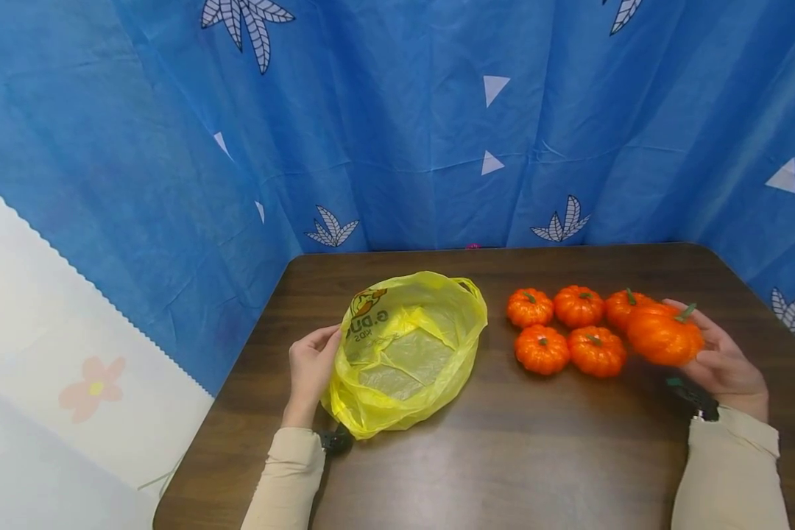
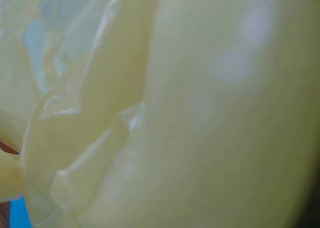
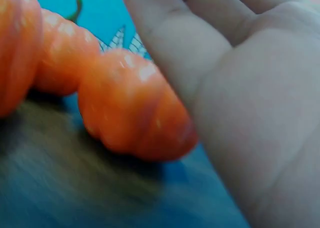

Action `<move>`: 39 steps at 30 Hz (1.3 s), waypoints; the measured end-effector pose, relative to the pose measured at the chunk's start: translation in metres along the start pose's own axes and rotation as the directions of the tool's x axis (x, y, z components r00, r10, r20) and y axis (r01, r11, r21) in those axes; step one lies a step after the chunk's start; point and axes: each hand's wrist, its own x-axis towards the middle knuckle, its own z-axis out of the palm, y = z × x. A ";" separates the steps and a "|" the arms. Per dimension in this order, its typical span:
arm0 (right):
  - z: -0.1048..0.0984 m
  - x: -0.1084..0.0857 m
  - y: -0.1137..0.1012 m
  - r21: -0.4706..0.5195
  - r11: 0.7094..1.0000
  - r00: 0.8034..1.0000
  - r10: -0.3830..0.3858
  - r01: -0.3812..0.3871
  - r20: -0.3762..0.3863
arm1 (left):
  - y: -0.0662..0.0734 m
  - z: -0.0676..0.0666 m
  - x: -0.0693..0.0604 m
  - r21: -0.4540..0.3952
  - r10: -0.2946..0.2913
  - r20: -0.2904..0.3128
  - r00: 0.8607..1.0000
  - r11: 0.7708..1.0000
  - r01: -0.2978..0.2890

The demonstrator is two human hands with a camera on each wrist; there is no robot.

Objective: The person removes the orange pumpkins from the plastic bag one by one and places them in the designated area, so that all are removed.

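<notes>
In the head view my left hand (image 1: pixel 313 368) pinches the left rim of a yellow plastic bag (image 1: pixel 407 412), thumb outside. The bag stands on the table with its mouth spread wide, and dark print shows on its inner wall. Yellow film (image 2: pixel 200 128) fills most of the left wrist view and hides the fingers. At the right, my right hand (image 1: pixel 732 364) grips an orange toy pumpkin (image 1: pixel 662 338) with a green stem. This pumpkin partly covers another pumpkin (image 1: pixel 625 306) behind it. The right wrist view shows an orange pumpkin (image 3: pixel 135 107) beside the hand.
Several more orange pumpkins (image 1: pixel 542 350) sit in two close rows between the bag and my right hand. They stand on a dark brown wooden table (image 1: pixel 503 456). A blue patterned curtain (image 1: pixel 424 147) hangs behind the table's far edge.
</notes>
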 end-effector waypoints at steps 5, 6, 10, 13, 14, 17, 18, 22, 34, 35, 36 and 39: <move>0.002 -0.012 -0.002 -0.049 0.999 0.999 0.004 -0.006 -0.052 | 0.001 0.000 0.000 0.001 -0.006 0.002 1.000 1.000 0.006; 0.002 -0.014 -0.003 -0.068 0.998 0.998 0.006 -0.011 -0.067 | 0.001 0.000 0.000 -0.001 -0.009 0.004 1.000 1.000 0.009; 0.004 -0.017 -0.004 -0.155 0.987 0.991 0.013 -0.033 -0.132 | 0.001 -0.001 0.000 -0.004 -0.017 0.006 1.000 1.000 0.017; 0.004 -0.017 -0.006 -0.183 0.981 0.990 0.031 -0.057 -0.140 | -0.001 -0.001 0.000 -0.008 -0.018 0.006 1.000 1.000 0.018; 0.003 -0.017 -0.007 -0.186 0.980 0.990 0.039 -0.064 -0.134 | -0.001 -0.001 0.000 -0.009 -0.017 0.005 1.000 1.000 0.017; 0.001 -0.019 -0.010 -0.181 0.980 0.990 0.063 -0.085 -0.125 | -0.002 -0.001 -0.001 -0.011 -0.017 0.004 1.000 1.000 0.017; 0.000 -0.020 -0.011 -0.166 0.982 0.990 0.072 -0.092 -0.123 | -0.002 -0.001 -0.001 -0.013 -0.014 0.002 1.000 1.000 0.014; -0.002 -0.027 -0.013 -0.242 0.964 0.986 0.077 -0.112 -0.150 | -0.001 0.000 -0.001 -0.022 0.014 -0.010 1.000 1.000 -0.014; -0.010 -0.043 -0.019 -0.458 0.851 0.941 0.114 -0.259 -0.320 | -0.002 0.001 0.000 -0.020 0.023 -0.014 1.000 1.000 -0.024; -0.010 -0.044 -0.019 -0.472 0.840 0.936 0.109 -0.267 -0.335 | -0.002 0.001 0.001 -0.020 0.027 -0.014 1.000 0.999 -0.027; -0.011 -0.045 -0.019 -0.485 0.831 0.932 0.103 -0.273 -0.347 | -0.002 0.002 0.001 -0.020 0.030 -0.014 0.999 0.999 -0.030; -0.012 -0.046 -0.019 -0.495 0.820 0.919 0.088 -0.286 -0.384 | -0.003 0.001 0.001 -0.015 0.041 -0.013 0.999 0.999 -0.041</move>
